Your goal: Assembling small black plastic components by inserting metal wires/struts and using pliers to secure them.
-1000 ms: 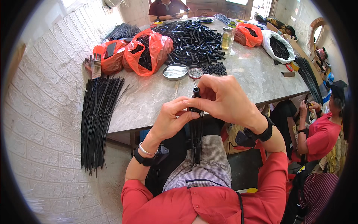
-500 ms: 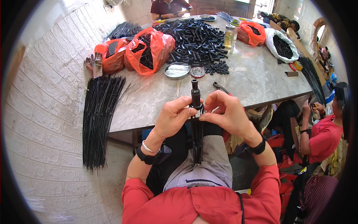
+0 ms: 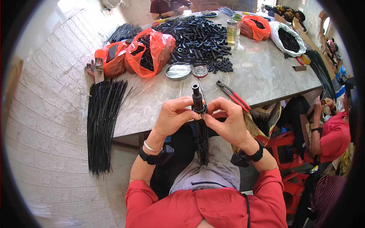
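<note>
A black stepped tubular fitting (image 3: 197, 99) stands almost upright in front of me, with a bundle of black rods (image 3: 202, 146) hanging below it over my lap. My left hand (image 3: 175, 114) is closed, its thumb and forefinger pinching the fitting's lower collar from the left. On the other side my right hand (image 3: 227, 121) is closed in a pinch against the collar's right edge. Whatever lies between those right fingertips is too small to make out. Pliers with red handles (image 3: 236, 98) lie on the table beyond my right hand.
On the table (image 3: 146, 108) are a heap of black tubes (image 3: 195, 38), small black rings (image 3: 220, 65), a tin of thin silver wires (image 3: 178, 71), a round dish (image 3: 199, 71) and red bags (image 3: 150, 53). Black rods (image 3: 108, 129) overhang the left edge. Co-workers sit right and across.
My right hand has moved slightly left and down, closer to the collar, and the pliers show fully. The fitting's top has tipped slightly toward the left and me.
</note>
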Tool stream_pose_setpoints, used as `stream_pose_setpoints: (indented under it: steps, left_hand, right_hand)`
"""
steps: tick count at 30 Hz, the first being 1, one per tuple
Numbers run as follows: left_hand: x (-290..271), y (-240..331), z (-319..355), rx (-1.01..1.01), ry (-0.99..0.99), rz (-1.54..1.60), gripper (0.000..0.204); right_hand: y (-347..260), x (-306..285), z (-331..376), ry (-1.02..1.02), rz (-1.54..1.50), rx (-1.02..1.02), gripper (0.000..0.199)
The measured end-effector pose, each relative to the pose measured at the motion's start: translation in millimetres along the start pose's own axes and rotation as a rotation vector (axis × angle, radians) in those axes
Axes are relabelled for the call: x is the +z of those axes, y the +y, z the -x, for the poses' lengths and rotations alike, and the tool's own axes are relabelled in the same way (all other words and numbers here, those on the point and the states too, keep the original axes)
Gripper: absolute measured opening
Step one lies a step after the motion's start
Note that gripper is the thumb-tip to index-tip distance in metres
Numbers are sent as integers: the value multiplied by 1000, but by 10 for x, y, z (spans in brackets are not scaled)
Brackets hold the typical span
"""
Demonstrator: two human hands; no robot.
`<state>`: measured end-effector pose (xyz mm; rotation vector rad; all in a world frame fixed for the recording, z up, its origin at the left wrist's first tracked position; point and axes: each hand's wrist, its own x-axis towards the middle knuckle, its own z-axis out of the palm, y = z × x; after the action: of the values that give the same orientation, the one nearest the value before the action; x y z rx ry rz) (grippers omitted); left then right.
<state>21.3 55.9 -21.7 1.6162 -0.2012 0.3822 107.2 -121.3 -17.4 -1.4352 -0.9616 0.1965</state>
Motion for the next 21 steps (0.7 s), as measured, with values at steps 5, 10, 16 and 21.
stream_pose_setpoints:
  steps: [5, 10, 16, 21]
  left_hand:
    - [21, -4, -34, -6, -1, 16, 31]
    - [0, -13, -45, -20, -33, -96, 30]
    - [-22, -34, -9, -16, -30, -92, 29]
    - [-25, -46, 49, -13, -25, -24, 30]
  right_hand:
    - [33, -7, 0, 23, -30, 1, 16]
    - [82, -11, 27, 65, -3, -6, 16]
    - [57, -12, 56, 42, -12, -40, 16]
    - [50, 38, 89, 66, -20, -137, 16]
